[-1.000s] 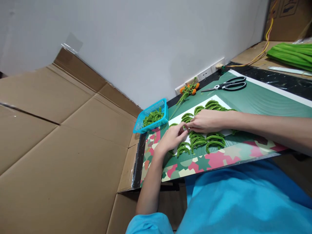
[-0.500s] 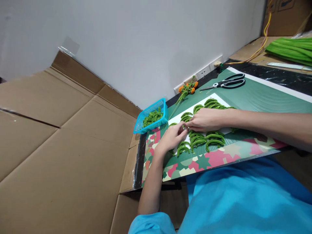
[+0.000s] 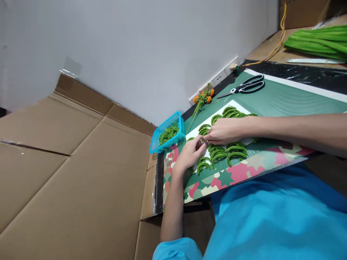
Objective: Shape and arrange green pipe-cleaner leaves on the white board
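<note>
My left hand (image 3: 189, 153) and my right hand (image 3: 223, 130) meet fingertip to fingertip over a white sheet (image 3: 235, 103). Thumb and fingers of the left are pinched together. The right is closed too, its fingertips pressed down beside the left's. Whatever lies between them is too small and covered to make out. Around both hands, curved green fuzzy pipe-cleaner pieces (image 3: 217, 154) are laid in clusters on the sheet, some reaching over its near edge onto the green mat (image 3: 282, 92). More such pieces are partly covered by the right hand and forearm.
A blue plastic basket (image 3: 152, 146) with green pieces (image 3: 169, 133) stands left of the sheet. Scissors (image 3: 245, 86) and orange pipe-cleaner flowers (image 3: 204, 96) lie behind it. A green pipe-cleaner bundle (image 3: 317, 41) lies far right. Cardboard (image 3: 89, 187) borders the table's left side; a wall socket (image 3: 220, 77) is behind.
The camera view has shifted slightly, so the table things appear a little further left. Both hands stay together at the same place over the sheet, with only slight finger movement.
</note>
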The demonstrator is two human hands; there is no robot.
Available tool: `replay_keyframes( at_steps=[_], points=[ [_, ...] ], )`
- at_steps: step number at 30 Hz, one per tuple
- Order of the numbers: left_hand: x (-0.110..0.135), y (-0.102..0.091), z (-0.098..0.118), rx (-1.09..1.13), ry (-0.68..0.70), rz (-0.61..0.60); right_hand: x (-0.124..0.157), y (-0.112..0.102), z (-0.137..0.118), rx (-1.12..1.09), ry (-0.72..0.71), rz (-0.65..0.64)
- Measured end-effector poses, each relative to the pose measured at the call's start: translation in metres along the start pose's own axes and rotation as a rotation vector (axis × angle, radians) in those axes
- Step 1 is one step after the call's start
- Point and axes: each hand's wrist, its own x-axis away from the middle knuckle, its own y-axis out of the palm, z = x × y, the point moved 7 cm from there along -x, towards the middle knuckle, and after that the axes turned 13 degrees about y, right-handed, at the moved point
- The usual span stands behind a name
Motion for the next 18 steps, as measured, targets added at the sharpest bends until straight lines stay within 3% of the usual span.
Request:
replay_keyframes(
  at_steps=[18],
  points=[
    [0.0019,-0.0003,0.0009,-0.038,0.036,0.019,0.0025,0.0009,-0.0022,0.042,-0.005,-0.023]
  ],
)
